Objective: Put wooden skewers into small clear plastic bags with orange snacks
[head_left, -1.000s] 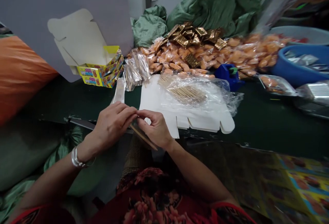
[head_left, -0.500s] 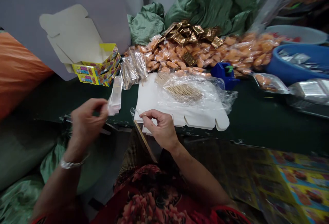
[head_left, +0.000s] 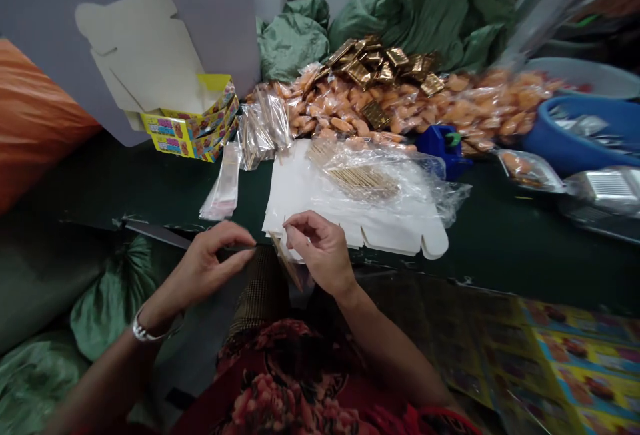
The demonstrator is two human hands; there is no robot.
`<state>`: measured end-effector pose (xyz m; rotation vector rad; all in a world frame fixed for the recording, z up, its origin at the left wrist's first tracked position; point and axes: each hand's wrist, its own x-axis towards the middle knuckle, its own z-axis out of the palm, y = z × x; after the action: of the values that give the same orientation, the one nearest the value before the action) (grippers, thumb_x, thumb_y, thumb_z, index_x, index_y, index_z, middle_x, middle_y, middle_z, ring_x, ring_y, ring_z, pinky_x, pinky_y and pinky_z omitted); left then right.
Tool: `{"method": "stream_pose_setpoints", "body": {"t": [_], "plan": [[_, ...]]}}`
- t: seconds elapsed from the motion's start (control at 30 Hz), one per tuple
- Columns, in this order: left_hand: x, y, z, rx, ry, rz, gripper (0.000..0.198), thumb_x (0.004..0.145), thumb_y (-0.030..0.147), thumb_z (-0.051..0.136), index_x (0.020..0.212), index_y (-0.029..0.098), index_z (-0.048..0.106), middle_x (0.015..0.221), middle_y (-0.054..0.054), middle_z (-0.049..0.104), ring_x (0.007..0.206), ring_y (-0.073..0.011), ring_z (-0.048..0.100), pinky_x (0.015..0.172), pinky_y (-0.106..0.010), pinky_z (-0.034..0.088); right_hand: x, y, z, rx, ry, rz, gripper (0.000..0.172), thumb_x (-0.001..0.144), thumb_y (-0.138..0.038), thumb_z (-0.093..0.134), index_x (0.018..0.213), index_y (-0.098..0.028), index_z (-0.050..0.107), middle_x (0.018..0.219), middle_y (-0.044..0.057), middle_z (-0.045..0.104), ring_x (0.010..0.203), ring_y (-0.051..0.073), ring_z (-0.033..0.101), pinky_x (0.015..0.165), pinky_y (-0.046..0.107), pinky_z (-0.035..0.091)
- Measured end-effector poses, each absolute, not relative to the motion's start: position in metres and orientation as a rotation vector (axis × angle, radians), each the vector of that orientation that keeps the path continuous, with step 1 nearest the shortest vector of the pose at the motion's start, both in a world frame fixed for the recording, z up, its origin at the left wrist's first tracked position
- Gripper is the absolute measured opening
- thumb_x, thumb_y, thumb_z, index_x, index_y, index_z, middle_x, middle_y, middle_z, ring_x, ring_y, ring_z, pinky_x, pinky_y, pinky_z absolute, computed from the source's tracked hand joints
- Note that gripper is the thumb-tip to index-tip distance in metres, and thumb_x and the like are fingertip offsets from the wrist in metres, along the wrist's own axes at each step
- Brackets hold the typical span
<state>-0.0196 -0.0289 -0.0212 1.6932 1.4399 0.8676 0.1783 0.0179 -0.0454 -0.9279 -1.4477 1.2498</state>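
Your right hand (head_left: 320,252) sits nearest the bundle of wooden sticks (head_left: 286,262), which lies between your hands, its long axis slanting from upper left to lower right, at the near edge of the white die-cut card (head_left: 295,188). Your left hand (head_left: 207,265) is farther off — fingers pressed together. Right thumb and forefinger close in a pinch — on what, you cannot tell.
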Motion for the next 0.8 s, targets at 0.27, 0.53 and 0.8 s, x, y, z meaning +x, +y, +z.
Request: {"method": "stream_pose_setpoints", "body": {"t": [0.27, 0.53, 0.8], "plan": [[0.020, 0.010, -0.050, 1.159, 1.043, 1.124, 0.013, 0.076, 0.028, 0.069, 0.084, 0.018, 0.065, 0.064, 0.002, 0.057, 0.047, -0.0062, 0.047, 0.045, -0.018, 0.037, 0.186, 0.019, -0.052, -0.880, -1.460, 1.287, 0.004, 0.081, -0.020, 0.057, 0.081, -0.019, 0.061, 0.062, -0.003, 0.057, 0.057, 0.010, 0.054, 0.057, 0.022, 0.044], [0.017, 0.020, -0.061, 0.972, 0.872, 1.128, 0.015, 0.072, 0.029, 0.065, 0.075, 0.014, 0.063, 0.062, -0.001, 0.058, 0.051, -0.0096, 0.050, 0.048, -0.021, 0.039, 0.189, 0.030, -0.058, -0.689, -1.525, 1.321, 0.019, 0.081, -0.015, 0.047, 0.075, -0.016, 0.065, 0.071, 0.002, 0.064, 0.067, 0.013, 0.058, 0.065, 0.025, 0.047], [-0.012, 0.063, -0.007, 1.819, 1.413, 1.027, 0.016, 0.076, 0.026, 0.064, 0.087, 0.014, 0.065, 0.064, 0.002, 0.060, 0.051, -0.0064, 0.049, 0.049, -0.017, 0.038, 0.221, 0.052, -0.075, -1.043, -1.746, 0.888, 0.014, 0.081, -0.021, 0.058, 0.067, -0.016, 0.059, 0.063, 0.000, 0.060, 0.058, 0.011, 0.054, 0.056, 0.022, 0.042]]}}
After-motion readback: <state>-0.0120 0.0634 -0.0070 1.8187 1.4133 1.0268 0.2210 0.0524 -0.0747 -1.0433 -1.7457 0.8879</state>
